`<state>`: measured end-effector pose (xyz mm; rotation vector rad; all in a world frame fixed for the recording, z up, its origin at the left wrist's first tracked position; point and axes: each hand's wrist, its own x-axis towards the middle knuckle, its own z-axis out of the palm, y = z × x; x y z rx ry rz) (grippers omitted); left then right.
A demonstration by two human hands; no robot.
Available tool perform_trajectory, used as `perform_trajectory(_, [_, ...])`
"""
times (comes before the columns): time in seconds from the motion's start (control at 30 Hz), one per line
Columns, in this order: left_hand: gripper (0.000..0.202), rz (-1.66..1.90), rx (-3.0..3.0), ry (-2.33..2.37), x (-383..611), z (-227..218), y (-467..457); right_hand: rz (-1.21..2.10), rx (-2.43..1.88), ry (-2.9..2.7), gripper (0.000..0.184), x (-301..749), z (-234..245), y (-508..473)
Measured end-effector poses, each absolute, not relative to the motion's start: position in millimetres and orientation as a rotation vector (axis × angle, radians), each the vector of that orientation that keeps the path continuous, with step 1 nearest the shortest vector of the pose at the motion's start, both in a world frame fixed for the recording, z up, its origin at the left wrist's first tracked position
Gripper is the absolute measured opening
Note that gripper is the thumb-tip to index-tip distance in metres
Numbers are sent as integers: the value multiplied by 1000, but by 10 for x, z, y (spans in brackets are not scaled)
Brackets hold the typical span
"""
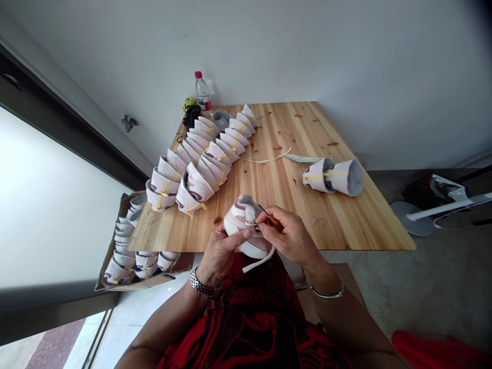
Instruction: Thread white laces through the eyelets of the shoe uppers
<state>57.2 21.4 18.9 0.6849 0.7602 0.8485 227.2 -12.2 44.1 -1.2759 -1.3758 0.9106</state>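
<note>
Wood makes up the big surface (277,128) in front of you. Down below its near left corner, a cardboard box (186,262) holds lots of boxed shoe tops (119,270), tucked one into the next. Up on the surface, a long left row (167,169) of white shoe tops runs beside the left edge. A right row (209,174) runs next to it, and it also goes from near you toward the far edge. Both rows have bits of yellow tape on them. Close to the right edge lies a short stack (346,177) of two more, one pushed into the other.

The shoe top (239,211) you are working on is white with dark pink patches. It is in your hands at the near edge, a little left of the middle, and its lower part pokes out past that edge. Your left grip (221,251) is closed around its side, thumb on top. Your right grip (282,230) is closed on a small tool (273,221) with a brown handle and a thin dark tip, right beside the shoe top.

A bottle (203,96) with a red cap stands by the far left corner. Next to it sits a yellow and black bundle (191,111). A white lace (257,264) hangs below your right grip, past the near edge. Some thin strings (265,160) lie left of the short stack.
</note>
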Motion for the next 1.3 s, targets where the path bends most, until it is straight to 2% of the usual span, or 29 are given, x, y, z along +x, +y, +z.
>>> perform_trajectory(0.2, [37, 897, 666, 767, 587, 192, 199, 937, -1234, -1396, 8, 2261, 395, -92])
perform_trajectory(0.63, [35, 926, 638, 796, 556, 160, 198, 772, -1298, -1505, 12, 2239, 379, -89])
perform_trajectory(0.77, [36, 973, 618, 832, 563, 157, 221, 463, -1352, -1504, 12, 2215, 404, -182])
perform_trajectory(0.83, [34, 1014, 609, 864, 560, 163, 237, 263, -1346, -1516, 25, 2169, 425, -273])
perform_trajectory(0.93, [32, 1051, 606, 887, 555, 189, 257, 146, -1279, -1691, 38, 2059, 429, -391])
perform_trajectory(1.3, [25, 1082, 697, 837, 527, 250, 235, 95, -1306, -1800, 29, 1905, 343, -356])
